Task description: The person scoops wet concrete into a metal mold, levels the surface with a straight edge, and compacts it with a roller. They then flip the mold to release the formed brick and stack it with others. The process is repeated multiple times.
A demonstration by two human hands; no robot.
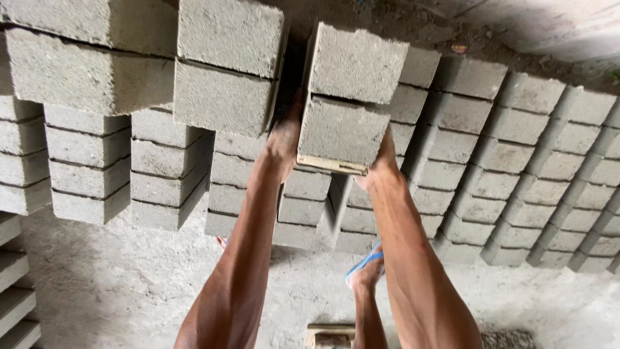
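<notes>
Below the hands, a pale concrete floor [129, 284] is seen, covered beyond them by rows of grey blocks [516, 168] set close together; taller stacks [90, 77] are ranged to the left of the grip. A strip of dirt [452, 32] is seen past the rows. Both arms are stretched forward and down. A wooden board [330, 165] bearing two blocks [349, 97], one behind the other, is clasped from either side: the left hand [284, 139] is pressed against its left end, the right hand [381, 161] against its right end. The load is held over the rows, just beside a stacked block [226, 64]. A sandalled foot [365, 265] is planted under the right forearm.
</notes>
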